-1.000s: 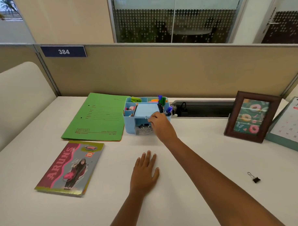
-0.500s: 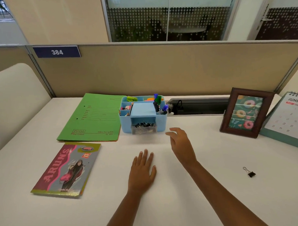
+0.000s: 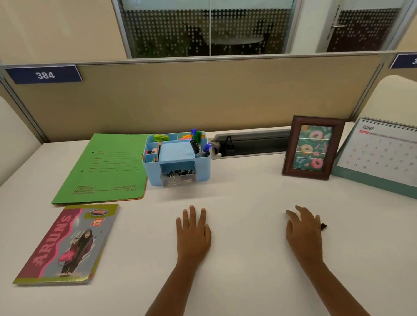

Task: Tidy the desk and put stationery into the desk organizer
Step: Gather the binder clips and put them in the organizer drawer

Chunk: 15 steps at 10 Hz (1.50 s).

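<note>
Resting palm down on the white desk [image 3: 242, 286], the left hand [image 3: 193, 234] lies near the middle of the front half, fingers straight and close together, holding nothing. The right hand [image 3: 303, 235] is out toward the right side of the desk, palm down, fingers loosely spread and relaxed, with nothing gripped. A small black binder clip [image 3: 323, 226] peeks out just beside the little-finger edge of that hand; most of it is hidden by the hand, and I cannot tell whether a finger touches it.

The light blue desk organizer [image 3: 203, 168] stands toward the back edge, left of centre, well apart from both hands and from the loose clip. Its clear front drawer is full of black binder clips [image 3: 178, 176], a pale blue note pad [image 3: 177, 151] sits on top, and pens [image 3: 197, 144] stand in the right rear compartment.

A green folder [image 3: 104, 171] lies flat against the organizer's left side, and a colourful notebook [image 3: 66, 245] lies in front of the folder near the left edge. A brown picture frame [image 3: 313, 147] stands upright toward the back right, beside a desk calendar [image 3: 382, 156] showing June at the back right corner. A grey cable slot [image 3: 249, 143] runs along the back edge between organizer and frame.
</note>
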Tool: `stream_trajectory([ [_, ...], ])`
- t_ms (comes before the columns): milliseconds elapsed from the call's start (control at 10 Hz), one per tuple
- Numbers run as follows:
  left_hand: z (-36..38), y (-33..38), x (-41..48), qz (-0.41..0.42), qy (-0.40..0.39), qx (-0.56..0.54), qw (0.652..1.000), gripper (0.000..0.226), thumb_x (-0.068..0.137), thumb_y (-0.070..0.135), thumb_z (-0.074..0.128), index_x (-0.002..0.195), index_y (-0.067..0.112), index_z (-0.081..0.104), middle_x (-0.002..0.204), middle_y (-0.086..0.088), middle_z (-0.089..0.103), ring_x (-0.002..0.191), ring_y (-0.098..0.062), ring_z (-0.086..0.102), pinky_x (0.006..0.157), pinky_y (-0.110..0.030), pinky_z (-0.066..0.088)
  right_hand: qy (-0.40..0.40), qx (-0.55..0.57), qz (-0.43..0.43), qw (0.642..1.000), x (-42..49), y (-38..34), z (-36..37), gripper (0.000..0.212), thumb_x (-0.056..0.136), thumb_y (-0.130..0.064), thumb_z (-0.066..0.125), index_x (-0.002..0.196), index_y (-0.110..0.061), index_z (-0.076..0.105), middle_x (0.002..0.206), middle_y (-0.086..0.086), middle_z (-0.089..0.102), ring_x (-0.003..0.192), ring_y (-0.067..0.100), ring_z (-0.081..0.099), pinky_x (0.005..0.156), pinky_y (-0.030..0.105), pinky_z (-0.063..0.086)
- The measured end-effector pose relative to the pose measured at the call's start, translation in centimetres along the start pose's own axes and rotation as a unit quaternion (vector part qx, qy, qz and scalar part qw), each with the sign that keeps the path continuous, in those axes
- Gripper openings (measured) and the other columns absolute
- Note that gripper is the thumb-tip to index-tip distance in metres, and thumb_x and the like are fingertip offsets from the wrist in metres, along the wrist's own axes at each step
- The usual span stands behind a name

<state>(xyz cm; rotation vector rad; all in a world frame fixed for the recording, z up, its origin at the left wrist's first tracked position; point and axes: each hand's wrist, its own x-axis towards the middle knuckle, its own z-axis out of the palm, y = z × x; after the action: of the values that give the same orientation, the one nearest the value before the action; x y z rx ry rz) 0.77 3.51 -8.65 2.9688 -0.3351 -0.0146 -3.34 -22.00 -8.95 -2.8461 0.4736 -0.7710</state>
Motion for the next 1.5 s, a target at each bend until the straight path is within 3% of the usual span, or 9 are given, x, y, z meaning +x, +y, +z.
stream_trajectory([
  [100,0.2,0.0,0.0,-0.006,0.020,0.001,1.000,0.050,0.078,0.028,0.033,0.110,0.011,0.067,0.114,-0.019,0.065,0.102,-0.037,0.063,0.079,-0.052,0.050,0.016,-0.036,0.036,0.999,-0.3,1.7,-0.3,0.021,0.073,0.010,0.060,0.091,0.004,0.068,0.100,0.028,0.064,0.096,0.042,0.063,0.085,0.065,0.042],
  [300,0.3,-0.1,0.0,-0.004,0.045,0.005,0.999,0.050,0.078,0.028,0.033,0.110,0.010,0.068,0.113,-0.020,0.065,0.101,-0.037,0.063,0.078,-0.052,0.050,0.027,0.018,0.049,0.998,-0.9,2.5,0.2,0.045,0.051,0.031,0.064,0.090,0.010,0.068,0.092,0.033,0.065,0.082,0.049,0.063,0.065,0.055,0.053],
  [400,0.3,-0.1,0.0,-0.004,0.047,0.002,0.999,0.050,0.078,0.028,0.033,0.109,0.011,0.068,0.113,-0.020,0.065,0.101,-0.037,0.064,0.078,-0.052,0.050,0.021,0.070,0.060,0.996,-0.7,2.4,0.3,0.038,0.062,0.030,0.058,0.095,0.013,0.065,0.097,0.032,0.064,0.090,0.049,0.061,0.072,0.050,0.053],
  [500,0.2,-0.1,-0.1,-0.005,0.047,-0.002,0.999,0.050,0.077,0.028,0.033,0.109,0.011,0.068,0.113,-0.020,0.065,0.100,-0.037,0.064,0.078,-0.052,0.050,0.024,0.091,0.077,0.993,-0.3,1.9,0.2,0.024,0.070,0.022,0.061,0.092,0.013,0.065,0.094,0.029,0.063,0.084,0.046,0.061,0.066,0.043,0.054],
  [600,0.2,-0.2,-0.1,-0.004,0.054,-0.005,0.999,0.050,0.077,0.029,0.034,0.109,0.011,0.068,0.113,-0.019,0.066,0.100,-0.037,0.064,0.079,-0.051,0.050,0.030,0.122,0.093,0.988,0.2,1.3,-0.2,0.010,0.073,0.017,0.062,0.082,0.014,0.066,0.091,0.032,0.062,0.083,0.048,0.059,0.068,0.046,0.052],
  [700,0.1,-0.1,-0.1,-0.006,0.055,-0.008,0.998,0.050,0.077,0.029,0.034,0.108,0.012,0.068,0.113,-0.019,0.065,0.101,-0.036,0.064,0.079,-0.051,0.050,0.001,0.147,0.109,0.983,0.6,1.4,-0.3,0.011,0.078,0.015,0.058,0.083,0.012,0.067,0.091,0.029,0.063,0.085,0.046,0.057,0.073,0.045,0.050],
  [1100,0.1,-0.1,-0.1,-0.011,0.064,-0.019,0.998,0.049,0.075,0.030,0.034,0.105,0.014,0.070,0.112,-0.017,0.066,0.100,-0.034,0.065,0.079,-0.049,0.051,-0.027,0.184,-0.014,0.982,0.5,-2.9,0.5,0.018,0.063,0.019,0.069,0.069,0.002,0.067,0.071,0.015,0.064,0.063,0.033,0.060,0.057,0.034,0.052],
  [1400,-0.1,-0.2,-0.1,-0.014,0.066,-0.035,0.997,0.049,0.075,0.030,0.035,0.106,0.015,0.070,0.112,-0.016,0.066,0.101,-0.033,0.064,0.080,-0.049,0.051,-0.109,0.245,-0.042,0.963,-0.4,-7.5,0.8,0.010,0.069,0.002,0.056,0.069,-0.003,0.065,0.076,0.009,0.062,0.075,0.026,0.059,0.069,0.012,0.037],
  [1500,-0.1,-0.2,-0.1,-0.016,0.065,-0.038,0.997,0.049,0.075,0.030,0.035,0.106,0.015,0.069,0.113,-0.016,0.066,0.102,-0.034,0.064,0.079,-0.050,0.051,-0.129,0.255,-0.040,0.957,-0.4,-7.9,0.8,0.018,0.070,-0.002,0.049,0.075,-0.004,0.066,0.080,0.006,0.062,0.079,0.022,0.057,0.074,0.010,0.034],
])
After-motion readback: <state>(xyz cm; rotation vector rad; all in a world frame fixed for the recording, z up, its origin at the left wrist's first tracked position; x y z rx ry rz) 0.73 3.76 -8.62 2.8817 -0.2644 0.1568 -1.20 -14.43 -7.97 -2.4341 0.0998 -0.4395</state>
